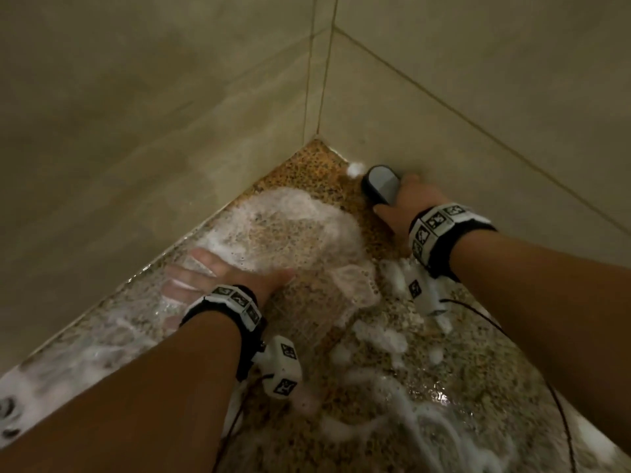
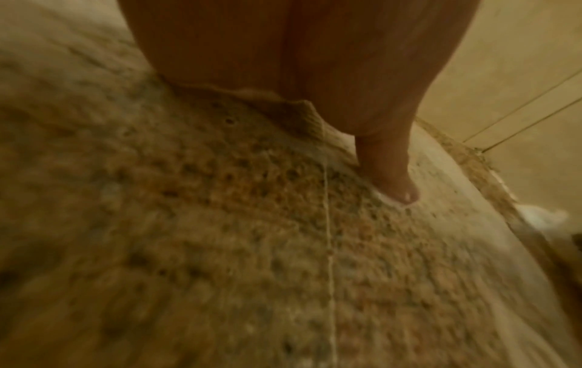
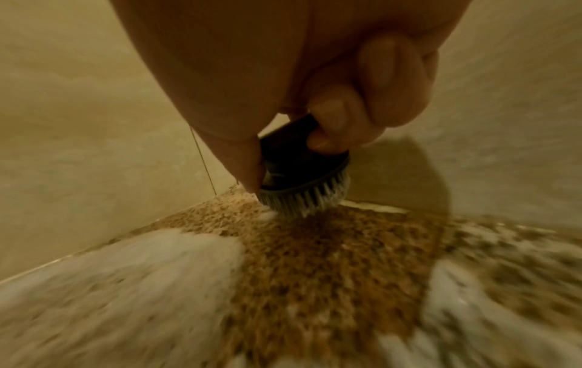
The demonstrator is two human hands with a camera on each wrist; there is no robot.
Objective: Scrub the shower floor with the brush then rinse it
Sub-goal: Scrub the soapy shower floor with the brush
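A dark scrub brush (image 1: 380,183) with pale bristles (image 3: 307,199) stands on the speckled pebble shower floor (image 1: 307,169) beside the right wall, near the corner. My right hand (image 1: 406,206) grips its back, fingers (image 3: 333,119) curled round it. My left hand (image 1: 218,271) lies flat with spread fingers on the wet floor beside the left wall, in soapy foam (image 1: 273,216). In the left wrist view its thumb (image 2: 390,179) touches the sudsy floor (image 2: 220,224).
Beige tiled walls (image 1: 136,114) meet in a corner at the floor's far end. White foam (image 1: 386,339) and water streaks cover the near floor. A drain (image 1: 6,414) shows at the lower left edge. Thin black cables (image 1: 560,404) trail from the wristbands.
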